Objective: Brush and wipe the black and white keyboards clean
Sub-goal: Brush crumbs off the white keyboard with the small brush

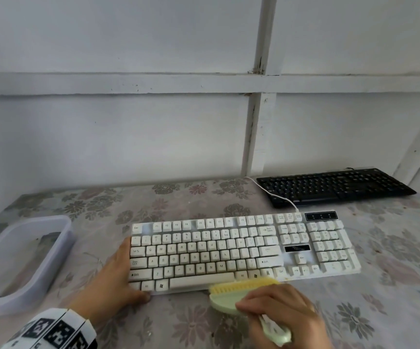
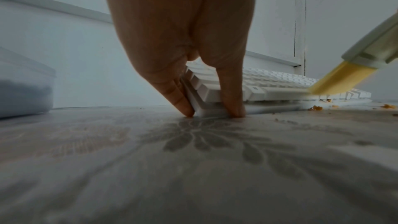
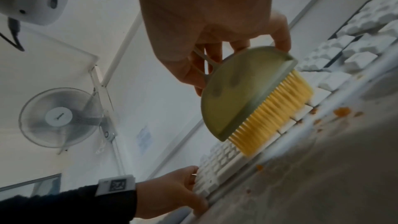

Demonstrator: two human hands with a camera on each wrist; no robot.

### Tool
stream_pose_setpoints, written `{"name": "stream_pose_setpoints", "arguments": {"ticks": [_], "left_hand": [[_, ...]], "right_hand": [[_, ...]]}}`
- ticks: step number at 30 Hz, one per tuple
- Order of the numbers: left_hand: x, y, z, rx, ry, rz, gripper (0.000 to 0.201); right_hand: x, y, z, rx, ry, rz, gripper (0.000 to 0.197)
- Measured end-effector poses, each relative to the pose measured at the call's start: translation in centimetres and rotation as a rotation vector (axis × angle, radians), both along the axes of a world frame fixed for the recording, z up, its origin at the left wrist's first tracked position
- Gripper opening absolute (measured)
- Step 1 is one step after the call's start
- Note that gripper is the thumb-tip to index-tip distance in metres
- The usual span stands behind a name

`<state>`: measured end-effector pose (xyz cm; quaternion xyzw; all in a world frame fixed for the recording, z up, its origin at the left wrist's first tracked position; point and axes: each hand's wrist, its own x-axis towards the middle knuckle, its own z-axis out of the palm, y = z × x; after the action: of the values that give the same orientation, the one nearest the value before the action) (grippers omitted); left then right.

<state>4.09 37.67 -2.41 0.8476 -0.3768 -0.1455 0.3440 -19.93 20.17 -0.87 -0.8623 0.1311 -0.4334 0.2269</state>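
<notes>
The white keyboard (image 1: 229,248) lies across the middle of the flowered table. My left hand (image 1: 130,270) braces its near-left corner, straight fingers (image 2: 181,101) against the left side and the thumb (image 2: 232,101) against the front edge. My right hand (image 1: 279,313) grips the handle of a pale green brush (image 1: 229,295) with yellow bristles (image 3: 264,117). The bristles rest on the keyboard's front edge by the right end of the space bar. The black keyboard (image 1: 334,187) sits at the back right, untouched.
Orange crumbs (image 2: 315,108) lie on the table in front of the white keyboard. A translucent plastic tub (image 1: 60,248) with something dark inside stands at the left. A white cable (image 1: 276,196) runs over the black keyboard's left end. The wall is close behind.
</notes>
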Motion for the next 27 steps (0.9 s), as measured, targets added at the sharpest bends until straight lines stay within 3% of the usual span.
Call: {"name": "stream_pose_setpoints", "arguments": {"ticks": [7, 10, 14, 19, 27], "left_hand": [[0.0, 0.1, 0.0, 0.013, -0.008, 0.001, 0.107], [0.1, 0.1, -0.1, 0.011, -0.007, -0.008, 0.109], [0.3, 0.1, -0.2, -0.014, 0.0, -0.017, 0.112], [0.5, 0.2, -0.3, -0.002, -0.007, -0.01, 0.11], [0.4, 0.3, -0.2, 0.004, -0.002, -0.017, 0.106]], "right_hand": [[-2.9, -4.6, -0.3, 0.11, -0.017, -0.017, 0.016], [-3.8, -4.6, 0.6, 0.074, -0.008, -0.015, 0.022], [-2.5, -3.7, 0.9, 0.02, -0.028, 0.049, 0.011], [-3.7, -5.6, -0.1, 0.122, -0.025, 0.015, 0.018], [-4.7, -6.7, 0.4, 0.104, 0.005, -0.007, 0.02]]}}
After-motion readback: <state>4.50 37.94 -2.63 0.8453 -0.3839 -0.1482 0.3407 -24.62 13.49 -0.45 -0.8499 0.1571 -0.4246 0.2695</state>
